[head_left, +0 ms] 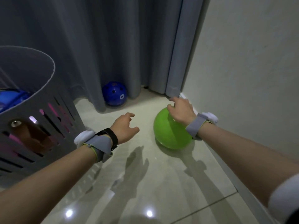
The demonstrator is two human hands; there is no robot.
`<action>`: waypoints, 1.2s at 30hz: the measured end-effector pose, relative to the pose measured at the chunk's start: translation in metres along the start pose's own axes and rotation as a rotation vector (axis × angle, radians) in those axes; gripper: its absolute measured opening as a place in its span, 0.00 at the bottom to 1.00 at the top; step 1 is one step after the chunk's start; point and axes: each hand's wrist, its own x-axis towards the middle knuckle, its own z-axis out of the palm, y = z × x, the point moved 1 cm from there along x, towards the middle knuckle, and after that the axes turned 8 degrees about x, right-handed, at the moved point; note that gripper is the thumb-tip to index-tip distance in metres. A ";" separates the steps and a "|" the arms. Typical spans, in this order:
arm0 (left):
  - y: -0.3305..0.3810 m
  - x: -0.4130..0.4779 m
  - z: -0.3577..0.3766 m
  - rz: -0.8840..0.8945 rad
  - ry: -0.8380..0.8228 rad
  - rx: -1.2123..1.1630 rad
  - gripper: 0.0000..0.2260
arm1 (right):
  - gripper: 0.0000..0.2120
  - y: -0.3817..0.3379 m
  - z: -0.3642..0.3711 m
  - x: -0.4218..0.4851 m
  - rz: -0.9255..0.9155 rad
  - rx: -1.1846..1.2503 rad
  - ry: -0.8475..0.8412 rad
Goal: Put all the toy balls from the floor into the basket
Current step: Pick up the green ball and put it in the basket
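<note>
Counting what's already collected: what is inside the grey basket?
Over the grey basket's rim, one blue ball shows inside. Pink shapes show through the wall slots, but I cannot tell what they are. The wall covers the rest, so no full count.

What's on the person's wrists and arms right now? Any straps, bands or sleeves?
Both forearms are bare. The left wrist wears a grey fabric strap with yellow-green edging, a white padded piece and a black watch-like band. The right wrist has a matching grey strap and white pad, no black band. A white sleeve edge shows at the right upper arm.
</note>
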 end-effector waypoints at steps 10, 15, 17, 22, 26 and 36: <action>-0.032 0.004 0.020 -0.489 -0.208 -0.300 0.30 | 0.33 -0.004 0.045 -0.026 0.571 0.583 -0.799; -0.040 0.005 0.005 -0.600 -0.125 -0.452 0.31 | 0.27 -0.041 0.050 -0.036 0.422 0.568 -0.780; -0.034 0.005 -0.007 -0.572 -0.066 -0.493 0.31 | 0.24 -0.055 0.037 -0.031 0.361 0.651 -0.702; -0.003 0.002 -0.076 -0.355 0.207 -0.480 0.32 | 0.19 -0.098 -0.003 0.000 0.193 0.870 -0.219; 0.019 -0.024 -0.144 -0.143 0.562 -0.375 0.29 | 0.21 -0.147 -0.040 0.000 -0.083 1.000 0.117; -0.038 -0.098 -0.274 -0.065 1.216 -0.663 0.17 | 0.32 -0.298 -0.042 -0.067 -0.715 1.031 0.249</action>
